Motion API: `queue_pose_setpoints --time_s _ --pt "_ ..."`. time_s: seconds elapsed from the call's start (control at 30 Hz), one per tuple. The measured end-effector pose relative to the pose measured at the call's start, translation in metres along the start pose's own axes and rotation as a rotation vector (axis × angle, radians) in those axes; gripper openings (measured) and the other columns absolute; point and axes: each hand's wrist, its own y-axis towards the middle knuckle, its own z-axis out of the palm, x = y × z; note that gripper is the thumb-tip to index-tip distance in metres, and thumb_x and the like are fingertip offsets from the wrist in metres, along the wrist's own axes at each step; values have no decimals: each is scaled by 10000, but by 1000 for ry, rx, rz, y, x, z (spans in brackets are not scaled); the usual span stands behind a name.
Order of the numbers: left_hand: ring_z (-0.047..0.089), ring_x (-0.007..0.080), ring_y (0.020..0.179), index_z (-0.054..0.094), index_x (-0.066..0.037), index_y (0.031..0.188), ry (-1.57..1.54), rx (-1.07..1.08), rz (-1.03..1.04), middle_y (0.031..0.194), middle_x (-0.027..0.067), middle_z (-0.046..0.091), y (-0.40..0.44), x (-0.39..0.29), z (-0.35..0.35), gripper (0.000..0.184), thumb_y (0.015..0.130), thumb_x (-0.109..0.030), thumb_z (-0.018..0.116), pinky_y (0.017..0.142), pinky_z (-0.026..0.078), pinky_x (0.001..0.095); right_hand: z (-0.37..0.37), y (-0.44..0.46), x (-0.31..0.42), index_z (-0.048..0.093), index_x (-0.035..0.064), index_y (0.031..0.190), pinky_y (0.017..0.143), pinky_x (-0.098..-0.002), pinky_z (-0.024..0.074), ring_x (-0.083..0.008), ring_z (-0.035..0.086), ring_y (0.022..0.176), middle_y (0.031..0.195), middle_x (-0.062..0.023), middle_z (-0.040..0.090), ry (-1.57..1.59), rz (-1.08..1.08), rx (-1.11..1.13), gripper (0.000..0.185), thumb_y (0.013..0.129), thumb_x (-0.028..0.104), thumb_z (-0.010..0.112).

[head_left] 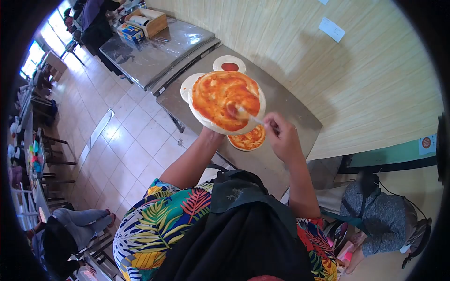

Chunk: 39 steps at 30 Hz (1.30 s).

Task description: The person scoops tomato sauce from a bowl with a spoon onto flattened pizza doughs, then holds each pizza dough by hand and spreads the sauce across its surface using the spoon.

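Note:
A round pizza base [220, 100] with red sauce spread over most of its top is raised above the metal table. My left hand [213, 135] supports it from below; its fingers are hidden under the dough. My right hand [282, 136] is closed around the thin handle of a pale spoon [251, 115], whose bowl rests in the sauce near the middle of the base. On the table below lies a sauced base [247, 139], closest to me. At the far side is a base with a small patch of sauce [229, 64], and a plain base [186, 90] peeks out at the left.
The metal table [293, 114] stands along a wood-patterned wall [281, 37]. Beside it is a plastic-covered table [154, 54] with a wooden box [150, 23]. One person [386, 218] is at my right, another [70, 229] at lower left, and another [96, 33] beyond the covered table.

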Motion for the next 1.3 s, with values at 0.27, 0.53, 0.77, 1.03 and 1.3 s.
queue_pose_setpoints --time_s 0.27,0.53,0.77,1.03,1.3 --pt "515 301 1211 363 -100 1387 -35 -25 -43 1366 154 465 -3 2 11 521 963 -388 455 1004 458 471 -13 6 -13 580 46 930 613 -324 504 -219 632 626 729 -121 617 -108 21 -144 81 854 57 552" --pt "513 316 1216 368 -101 1385 -51 -58 -77 1364 157 470 -9 0 17 540 958 -424 443 1011 447 493 -34 8 -19 574 47 937 631 -341 519 -258 671 693 781 -136 644 -93 -32 -117 95 846 72 567" --pt "501 325 1227 364 -104 1388 0 -83 -98 1370 157 463 -14 -1 20 562 953 -454 431 1024 430 507 -39 13 -13 581 41 935 648 -314 526 -245 669 733 845 -134 640 -104 -75 -43 107 830 60 585" --pt "506 325 1221 376 -103 1378 -2 -84 -105 1363 156 471 -18 -7 16 554 952 -453 432 1017 435 509 -33 38 8 588 36 917 664 -306 530 -242 667 730 833 -113 633 -122 -97 -88 106 812 50 588" --pt "510 325 1215 387 -102 1368 -4 -81 -92 1355 156 478 -25 -13 14 546 951 -452 432 1011 439 510 -47 52 22 586 6 874 648 -267 503 -130 609 684 787 -80 622 -126 -99 -161 60 814 14 588"
